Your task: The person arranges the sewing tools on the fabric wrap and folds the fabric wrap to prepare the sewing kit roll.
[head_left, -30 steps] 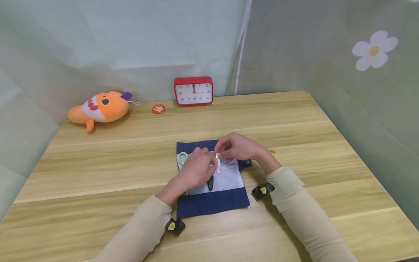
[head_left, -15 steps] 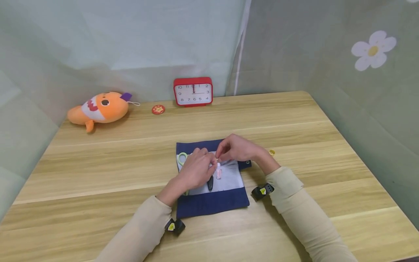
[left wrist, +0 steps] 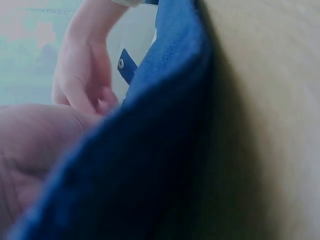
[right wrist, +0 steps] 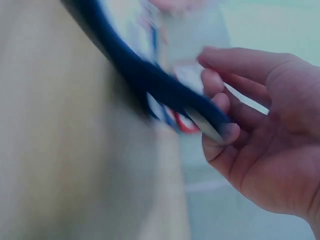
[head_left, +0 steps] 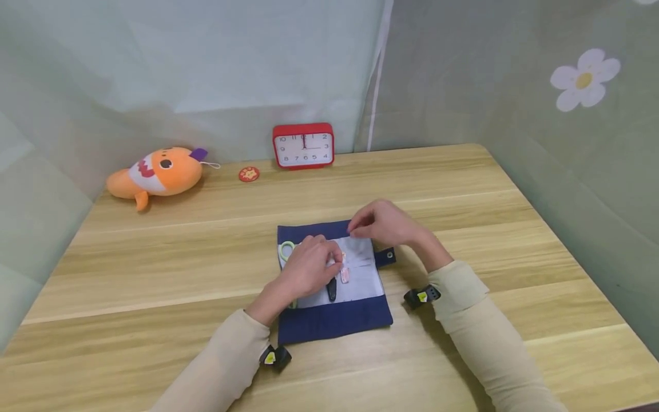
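Observation:
An unrolled navy fabric case point(head_left: 334, 320) with a pale lining lies on the table. My left hand point(head_left: 311, 260) rests over its middle with bent fingers; what the fingertips hold there, if anything, I cannot tell. Just right of them lies a small pink-and-white item point(head_left: 345, 276) in the case. A black handle point(head_left: 332, 290) shows below that hand, and a light green scissor loop point(head_left: 286, 250) to its left. My right hand point(head_left: 383, 223) hovers at the case's upper right edge. In the right wrist view its fingers are loosely bent and hold nothing, with the navy strap point(right wrist: 175, 95) overlapping them.
A strap with a metal snap point(head_left: 389, 255) sticks out at the case's right. Along the back of the wooden table point(head_left: 154, 274) stand an orange plush shark point(head_left: 175, 170), a round red badge point(head_left: 249, 174) and a red clock point(head_left: 304, 146). Fabric walls enclose the table.
My right hand has come away from the pink-and-white item, moving up and right. The left hand stays nearly still. A yellow ring seen by the right forearm is now hidden.

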The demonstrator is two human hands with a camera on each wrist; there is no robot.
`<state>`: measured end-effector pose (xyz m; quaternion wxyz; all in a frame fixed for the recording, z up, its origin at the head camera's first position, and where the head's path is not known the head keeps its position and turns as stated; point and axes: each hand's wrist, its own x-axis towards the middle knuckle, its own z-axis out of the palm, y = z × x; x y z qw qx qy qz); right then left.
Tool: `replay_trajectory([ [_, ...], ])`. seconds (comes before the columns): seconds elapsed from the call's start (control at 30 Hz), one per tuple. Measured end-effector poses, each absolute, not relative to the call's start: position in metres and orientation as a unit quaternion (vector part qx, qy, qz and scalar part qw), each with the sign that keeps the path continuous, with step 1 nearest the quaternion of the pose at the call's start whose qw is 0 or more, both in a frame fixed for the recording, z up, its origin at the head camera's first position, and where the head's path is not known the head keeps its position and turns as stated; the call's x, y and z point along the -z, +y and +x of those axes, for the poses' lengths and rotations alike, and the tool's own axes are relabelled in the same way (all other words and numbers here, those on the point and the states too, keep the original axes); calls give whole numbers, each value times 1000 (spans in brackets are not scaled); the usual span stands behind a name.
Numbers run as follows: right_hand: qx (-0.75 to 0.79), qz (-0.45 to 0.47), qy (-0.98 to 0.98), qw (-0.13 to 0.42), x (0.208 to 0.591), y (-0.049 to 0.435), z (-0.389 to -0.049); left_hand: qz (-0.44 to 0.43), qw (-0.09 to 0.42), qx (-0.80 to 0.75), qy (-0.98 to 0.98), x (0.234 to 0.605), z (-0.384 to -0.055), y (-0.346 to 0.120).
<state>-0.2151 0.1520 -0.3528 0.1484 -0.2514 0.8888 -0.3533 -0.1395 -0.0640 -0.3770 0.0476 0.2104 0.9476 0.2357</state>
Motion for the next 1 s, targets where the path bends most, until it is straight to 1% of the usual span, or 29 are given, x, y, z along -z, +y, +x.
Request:
replay_trajectory([
  [0.1, 355, -205, 907, 100, 340, 184, -217, 215, 41, -236, 947, 376, -138, -63],
  [0.2, 344, -170, 920, 86, 334, 221, -216, 213, 38, -228, 949, 374, -136, -62],
  [0.33, 331, -128, 929, 106, 339, 262, -210, 213, 35, -211, 953, 369, -136, -59],
  [0.47, 342, -105, 924, 137, 349, 288, -204, 224, 28, -189, 956, 364, -137, -55],
  [0.6, 363, -104, 911, 162, 358, 299, -199, 236, 29, -172, 956, 357, -140, -49],
  [0.7, 372, -112, 905, 174, 363, 300, -198, 233, 41, -165, 957, 355, -142, -43],
  [0.83, 375, -125, 901, 179, 366, 297, -197, 221, 54, -156, 961, 357, -144, -34],
  [1.0, 371, -136, 901, 181, 368, 293, -198, 225, 56, -145, 962, 362, -146, -27],
])
